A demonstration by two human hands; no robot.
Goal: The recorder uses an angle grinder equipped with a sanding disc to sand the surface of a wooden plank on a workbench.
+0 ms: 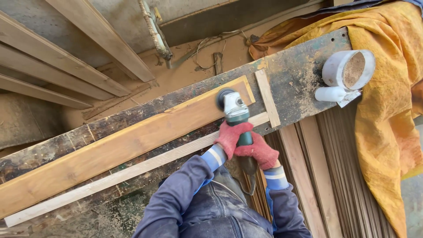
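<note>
Both my hands wear red knit gloves and grip a green and silver angle grinder. My left hand wraps the body just behind the head. My right hand holds the handle further back. The grinder's round disc rests on the right end of a long light wooden plank. That plank lies lengthwise on a dark, worn workbench board. A thin pale batten runs along the plank's near side. A short strip stands across the plank's right end.
A white plastic jug filled with sawdust sits on the board's right end. A yellow cloth hangs at the right. Wooden boards lean at the upper left, stacked slats lie below right, and sawdust covers the ground.
</note>
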